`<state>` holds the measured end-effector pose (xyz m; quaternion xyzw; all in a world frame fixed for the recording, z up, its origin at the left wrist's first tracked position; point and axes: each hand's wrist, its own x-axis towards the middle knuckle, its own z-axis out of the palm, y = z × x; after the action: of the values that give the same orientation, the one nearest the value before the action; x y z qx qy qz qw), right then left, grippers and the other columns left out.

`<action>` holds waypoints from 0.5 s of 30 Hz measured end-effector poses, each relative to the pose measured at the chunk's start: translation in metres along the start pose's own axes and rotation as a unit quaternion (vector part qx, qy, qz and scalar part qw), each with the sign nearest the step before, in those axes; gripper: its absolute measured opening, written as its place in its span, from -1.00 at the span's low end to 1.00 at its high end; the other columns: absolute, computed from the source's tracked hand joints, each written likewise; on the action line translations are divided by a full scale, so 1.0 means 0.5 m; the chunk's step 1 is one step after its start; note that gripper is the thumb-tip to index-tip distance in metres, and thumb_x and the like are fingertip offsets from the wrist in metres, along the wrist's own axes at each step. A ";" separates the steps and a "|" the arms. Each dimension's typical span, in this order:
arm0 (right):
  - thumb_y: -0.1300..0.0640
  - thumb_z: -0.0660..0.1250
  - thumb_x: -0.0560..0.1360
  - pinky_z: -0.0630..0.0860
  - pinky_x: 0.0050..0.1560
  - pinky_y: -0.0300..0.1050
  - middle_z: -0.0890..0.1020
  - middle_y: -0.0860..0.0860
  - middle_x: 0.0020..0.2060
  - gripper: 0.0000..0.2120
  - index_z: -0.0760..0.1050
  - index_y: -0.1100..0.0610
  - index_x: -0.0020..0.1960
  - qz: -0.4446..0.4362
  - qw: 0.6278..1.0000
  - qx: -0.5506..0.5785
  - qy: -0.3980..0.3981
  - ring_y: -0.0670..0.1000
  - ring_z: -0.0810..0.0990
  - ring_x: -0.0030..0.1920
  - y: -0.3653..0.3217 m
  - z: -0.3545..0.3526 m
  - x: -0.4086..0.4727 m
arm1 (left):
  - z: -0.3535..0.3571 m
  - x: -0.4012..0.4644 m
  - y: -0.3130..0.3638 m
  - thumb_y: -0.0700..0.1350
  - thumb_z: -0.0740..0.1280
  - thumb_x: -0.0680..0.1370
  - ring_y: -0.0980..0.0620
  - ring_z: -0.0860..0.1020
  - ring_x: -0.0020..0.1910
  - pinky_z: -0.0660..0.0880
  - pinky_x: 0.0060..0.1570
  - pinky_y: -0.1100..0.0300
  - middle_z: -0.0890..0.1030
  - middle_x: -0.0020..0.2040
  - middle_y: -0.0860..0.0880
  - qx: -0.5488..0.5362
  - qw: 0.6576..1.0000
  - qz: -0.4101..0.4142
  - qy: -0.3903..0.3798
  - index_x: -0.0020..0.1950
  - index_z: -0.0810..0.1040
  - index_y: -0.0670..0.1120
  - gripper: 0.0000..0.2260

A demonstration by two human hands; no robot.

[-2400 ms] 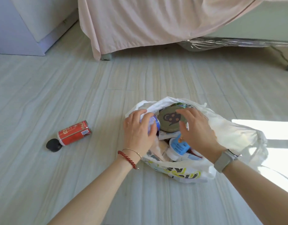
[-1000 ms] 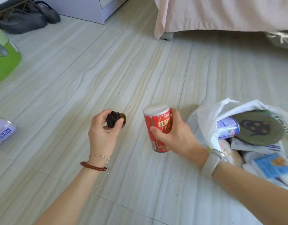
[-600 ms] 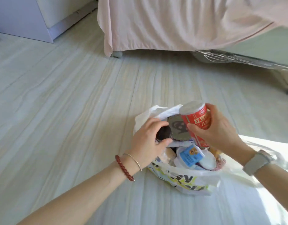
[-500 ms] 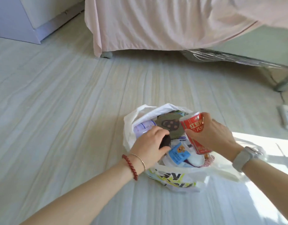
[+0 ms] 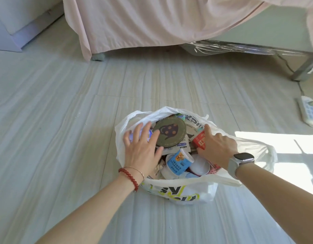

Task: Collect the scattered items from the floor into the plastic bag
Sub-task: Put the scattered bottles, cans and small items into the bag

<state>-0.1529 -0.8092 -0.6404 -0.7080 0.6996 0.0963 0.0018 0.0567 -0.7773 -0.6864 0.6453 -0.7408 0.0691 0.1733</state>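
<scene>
A white plastic bag [image 5: 187,181] with yellow and black print stands open on the pale floor, full of items. On top lie a round dark green disc [image 5: 169,133], a blue-labelled white cup [image 5: 178,161] and a white tub [image 5: 199,167]. My left hand [image 5: 141,152] hovers flat over the bag's left side with fingers spread, holding nothing. A pale blue can [image 5: 148,134] peeks out under its fingers. My right hand [image 5: 216,147] rests inside the bag's right side, wrapped over the red can [image 5: 199,140], index finger stretched out.
A bed with a hanging pink sheet [image 5: 152,23] stands behind the bag, with a metal leg [image 5: 301,71] at right. A white power strip [image 5: 309,112] lies at far right beside a sunlit patch. A white cabinet [image 5: 11,27] is at back left.
The red can has gone down into the bag under my right hand. My left hand has let go of the small dark object and spread its fingers.
</scene>
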 end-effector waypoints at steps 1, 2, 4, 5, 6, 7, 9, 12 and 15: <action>-0.12 0.21 0.46 0.36 -0.29 -0.10 0.56 0.11 -0.15 -0.40 0.06 0.13 0.34 -0.009 1.000 -0.015 -0.003 0.14 0.51 -0.22 0.009 0.002 -0.002 | 0.000 0.013 -0.007 0.05 0.38 0.33 -0.12 0.27 0.30 0.15 0.19 -0.12 0.48 0.30 -0.12 0.015 1.000 -0.015 0.020 0.15 0.50 -0.02 -0.59; -0.15 0.19 0.46 0.35 -0.26 -0.10 0.58 0.11 -0.13 -0.43 0.10 0.13 0.31 -0.016 0.999 -0.040 -0.007 0.15 0.55 -0.17 0.018 0.002 -0.004 | -0.003 0.026 -0.015 0.03 0.40 0.33 -0.14 0.28 0.33 0.16 0.24 -0.15 0.44 0.33 -0.15 0.029 0.999 -0.036 0.020 0.22 0.46 -0.03 -0.52; -0.19 0.14 0.48 0.30 -0.20 -0.10 0.60 0.09 -0.08 -0.54 0.24 0.15 0.18 -0.031 0.994 -0.099 -0.019 0.13 0.55 -0.06 0.036 0.000 -0.010 | -0.012 0.052 -0.031 0.01 0.37 0.41 -0.18 0.25 0.40 0.13 0.32 -0.20 0.32 0.42 -0.18 0.019 0.996 -0.088 -0.028 0.38 0.31 -0.07 -0.43; -0.15 0.12 0.50 0.30 -0.16 -0.09 0.59 0.08 -0.06 -0.60 0.29 0.15 0.13 -0.038 0.992 -0.118 -0.024 0.12 0.52 -0.02 0.043 0.001 -0.013 | -0.015 0.064 -0.038 0.01 0.32 0.46 -0.18 0.25 0.40 0.10 0.34 -0.18 0.29 0.42 -0.18 0.005 0.991 -0.115 -0.072 0.42 0.22 -0.08 -0.42; -0.09 0.10 0.52 0.30 -0.12 -0.08 0.59 0.07 -0.03 -0.67 0.33 0.15 0.10 -0.042 0.991 -0.126 -0.028 0.11 0.50 0.01 0.047 0.001 -0.017 | -0.014 0.074 -0.047 0.02 0.27 0.50 -0.17 0.30 0.35 0.12 0.32 -0.13 0.35 0.38 -0.18 0.002 0.985 -0.133 -0.106 0.43 0.19 -0.08 -0.46; -0.03 0.09 0.53 0.31 -0.07 -0.07 0.58 0.07 0.01 -0.72 0.36 0.14 0.10 -0.045 0.990 -0.129 -0.034 0.10 0.48 0.04 0.047 0.002 -0.021 | -0.012 0.081 -0.054 0.02 0.23 0.53 -0.17 0.39 0.26 0.19 0.25 -0.06 0.44 0.28 -0.17 0.008 0.982 -0.140 -0.126 0.40 0.23 -0.08 -0.52; 0.04 0.08 0.54 0.34 0.02 -0.05 0.56 0.06 0.09 -0.73 0.38 0.11 0.16 -0.057 0.990 -0.126 -0.037 0.09 0.46 0.10 0.047 0.009 -0.026 | -0.011 0.095 -0.064 -0.01 0.17 0.56 -0.17 0.49 0.09 0.30 0.07 0.02 0.54 0.10 -0.16 -0.002 0.982 -0.135 -0.136 0.26 0.42 -0.11 -0.69; -0.01 0.11 0.53 0.31 0.22 0.06 0.46 0.04 0.26 -0.63 0.30 0.06 0.31 -0.039 0.995 -0.086 -0.016 0.10 0.38 0.26 0.061 0.013 -0.034 | -0.021 0.099 -0.068 -0.12 0.16 0.57 -0.24 0.51 0.02 0.37 -0.06 0.02 0.51 0.09 -0.20 -0.108 0.974 -0.167 -0.105 0.17 0.51 -0.12 -0.76; -0.07 0.12 0.54 0.18 0.36 0.21 0.32 0.06 0.38 -0.51 0.13 0.07 0.40 0.047 0.997 -0.027 -0.050 0.14 0.24 0.39 0.099 0.026 -0.056 | -0.030 0.095 -0.063 -0.20 0.16 0.54 -0.26 0.51 0.03 0.38 -0.07 0.01 0.50 0.13 -0.20 -0.134 0.972 -0.175 -0.082 0.19 0.51 -0.12 -0.74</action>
<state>-0.2036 -0.7808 -0.6430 -0.6684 0.7285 0.1498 0.0131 0.0850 -0.8216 -0.6596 0.7394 -0.6305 -0.1149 0.2064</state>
